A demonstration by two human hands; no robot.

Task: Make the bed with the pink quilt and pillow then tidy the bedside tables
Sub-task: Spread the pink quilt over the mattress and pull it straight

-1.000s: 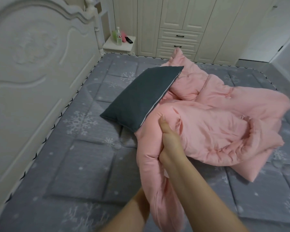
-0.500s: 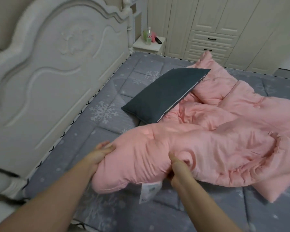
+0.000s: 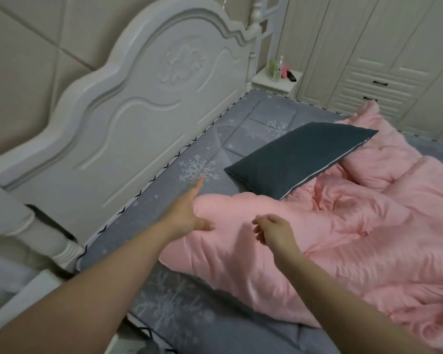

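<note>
The pink quilt [image 3: 317, 233] lies rumpled on the grey mattress [image 3: 164, 310], its far part under the dark pillow [image 3: 299, 162]; the left hand [image 3: 189, 213] rests spread on the quilt's edge, the right hand [image 3: 271, 229] hovers loosely curled above the quilt, holding nothing

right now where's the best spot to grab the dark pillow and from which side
Probably the near left corner of the dark pillow, taken from the headboard side. That corner juts over bare mattress, while its right edge lies propped on the pink quilt. The left hand is closest, fingers straight, holding nothing.
</note>
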